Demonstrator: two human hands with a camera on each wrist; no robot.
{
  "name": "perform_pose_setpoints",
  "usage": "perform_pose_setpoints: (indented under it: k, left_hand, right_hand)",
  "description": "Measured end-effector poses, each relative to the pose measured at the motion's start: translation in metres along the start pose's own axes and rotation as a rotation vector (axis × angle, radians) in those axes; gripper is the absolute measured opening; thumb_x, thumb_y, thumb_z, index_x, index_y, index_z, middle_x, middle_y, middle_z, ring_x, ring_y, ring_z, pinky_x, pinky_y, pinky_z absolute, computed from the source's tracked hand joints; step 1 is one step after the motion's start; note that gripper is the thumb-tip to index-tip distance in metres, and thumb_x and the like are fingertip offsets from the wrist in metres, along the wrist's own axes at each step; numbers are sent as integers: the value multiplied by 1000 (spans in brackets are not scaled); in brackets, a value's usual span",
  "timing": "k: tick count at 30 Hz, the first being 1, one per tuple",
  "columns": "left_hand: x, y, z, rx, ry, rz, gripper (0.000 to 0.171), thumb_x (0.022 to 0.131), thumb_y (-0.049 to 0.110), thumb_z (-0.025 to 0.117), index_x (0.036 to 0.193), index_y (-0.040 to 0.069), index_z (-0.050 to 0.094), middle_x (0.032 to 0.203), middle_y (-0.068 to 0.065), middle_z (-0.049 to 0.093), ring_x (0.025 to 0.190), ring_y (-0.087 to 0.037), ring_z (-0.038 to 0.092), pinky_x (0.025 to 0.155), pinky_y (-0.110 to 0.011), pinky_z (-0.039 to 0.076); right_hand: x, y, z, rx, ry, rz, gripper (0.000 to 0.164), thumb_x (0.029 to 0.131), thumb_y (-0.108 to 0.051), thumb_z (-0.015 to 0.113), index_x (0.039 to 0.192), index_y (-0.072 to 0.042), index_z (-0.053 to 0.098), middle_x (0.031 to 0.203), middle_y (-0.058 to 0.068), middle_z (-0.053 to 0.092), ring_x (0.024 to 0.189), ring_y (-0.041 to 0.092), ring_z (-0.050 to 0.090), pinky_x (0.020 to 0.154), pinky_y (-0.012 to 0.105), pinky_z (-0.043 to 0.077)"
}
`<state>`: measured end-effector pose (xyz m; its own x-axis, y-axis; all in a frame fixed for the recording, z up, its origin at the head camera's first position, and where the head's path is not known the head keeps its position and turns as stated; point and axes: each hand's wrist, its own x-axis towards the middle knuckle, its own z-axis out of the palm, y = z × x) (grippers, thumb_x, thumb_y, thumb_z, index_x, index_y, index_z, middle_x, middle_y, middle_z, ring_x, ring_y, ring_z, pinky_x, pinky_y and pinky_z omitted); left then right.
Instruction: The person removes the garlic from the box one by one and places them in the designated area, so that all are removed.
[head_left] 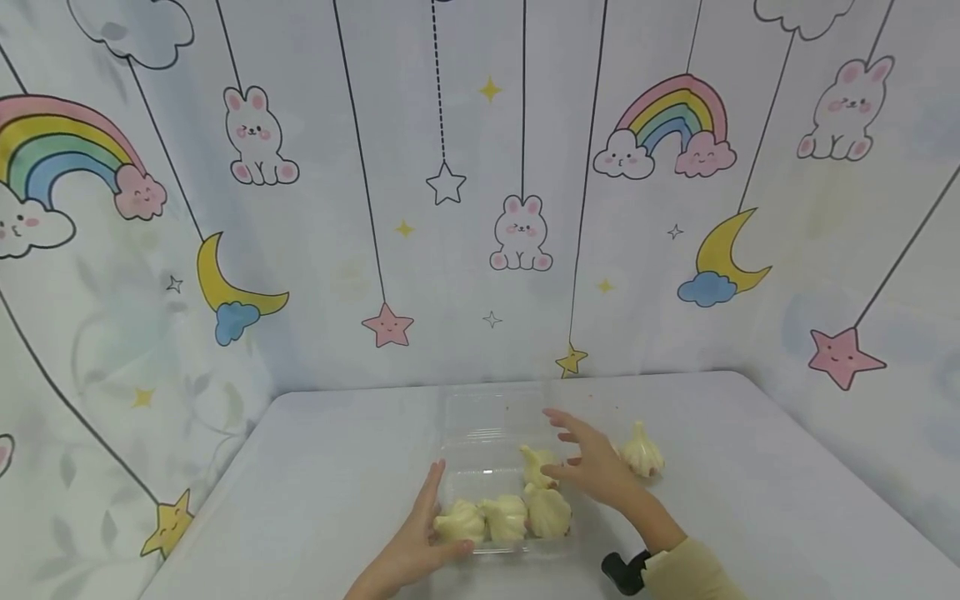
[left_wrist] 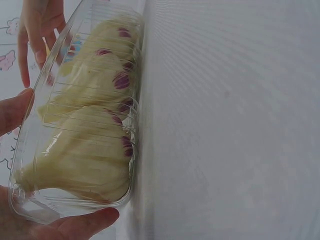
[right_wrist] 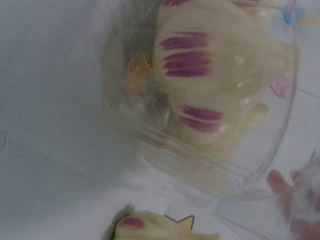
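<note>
A clear plastic container point(head_left: 517, 547) sits on the table with several garlic bulbs in it. Three of them, including the left bulb point(head_left: 460, 522) and the corner bulb point(head_left: 548, 512), line its near side. Another bulb point(head_left: 537, 467) lies behind the corner one. My left hand point(head_left: 420, 533) grips the container's near left corner, thumb along the front wall and fingers up the left side. Over the right wall hovers my right hand point(head_left: 596, 467), fingers spread, thumb tip at the rear bulb. Purple streaks mark the bulbs point(right_wrist: 200, 65) in the right wrist view.
One loose garlic bulb point(head_left: 641, 452) lies on the white table point(head_left: 337, 467) just right of my right hand. The container's clear lid point(head_left: 491, 408) is folded back behind it. A patterned curtain point(head_left: 450, 275) stands at the table's far edge.
</note>
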<state>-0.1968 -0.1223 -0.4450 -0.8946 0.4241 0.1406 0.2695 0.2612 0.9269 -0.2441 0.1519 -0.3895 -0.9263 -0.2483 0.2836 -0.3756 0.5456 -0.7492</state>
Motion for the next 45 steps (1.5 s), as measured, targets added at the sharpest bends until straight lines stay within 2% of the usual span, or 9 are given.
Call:
perform_pose_setpoints:
  k: [6,11,19,25,33,39,45]
  left_hand:
    - [0,0,0,1,4,22,106,78,22,72,145,5,-8,146,-30,-12,121,-63,16,94,-66,27]
    - [0,-2,0,4,6,22,106,78,21,72,146,8,-8,146,-29,-12,119,-64,17,93,-66,28]
    - [1,-3,0,6,11,15,107,77,21,73,146,10,-8,146,-30,-11,120,-64,18,93,-67,27]
    - [1,-3,0,5,6,21,106,78,22,73,146,9,-8,147,-29,-12,119,-64,17,93,-67,28]
    - [1,-1,0,11,3,10,106,78,23,73,146,7,-8,146,-30,-12,119,-64,17,93,-67,28]
    - [1,1,-1,12,4,0,106,78,24,73,146,8,-8,146,-30,-13,119,-64,17,92,-68,27]
    - [0,2,-1,9,8,12,106,77,22,73,145,5,-6,146,-31,-10,121,-63,16,95,-66,26]
  right_hand:
    - [2,1,10,11,-19,-30,72,73,-11,77,136,-11,42,129,21,47,113,41,49,76,41,53]
    - [4,4,16,26,-31,-28,72,72,-14,77,136,-12,42,129,20,47,113,41,48,73,36,53]
    - [2,6,20,17,-60,-12,73,73,-16,77,136,-9,41,131,23,45,113,45,47,84,56,45]
    - [2,7,21,-60,-49,-30,71,72,-18,77,133,-7,44,128,23,48,109,47,49,84,54,46]
    - [4,10,25,-123,-61,-11,64,77,-28,73,131,-8,47,134,14,47,123,35,41,99,52,34]
    - [7,15,29,-143,-113,-3,58,80,-37,68,129,-12,50,138,18,40,125,38,38,100,55,31]
    - [8,21,33,-94,-185,5,59,86,-36,62,133,-7,45,138,19,40,127,39,34,102,56,27]
